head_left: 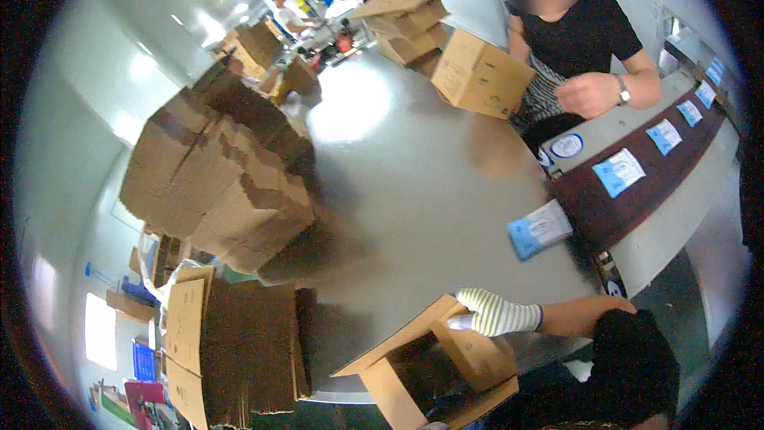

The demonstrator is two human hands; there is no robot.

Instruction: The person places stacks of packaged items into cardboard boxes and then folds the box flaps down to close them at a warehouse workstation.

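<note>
One open box (487, 358): gripping upper edge with partly closed, gloved right hand (497, 314); cannot tell grip of left hand (435, 426), mostly hidden.

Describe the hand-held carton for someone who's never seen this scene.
Find the big grey table, then its near edge. There, a striped-gloved right hand grips the brown carton. Unlike the folded cardboard stack to its left, it is opened out, its dark inside showing.
</note>
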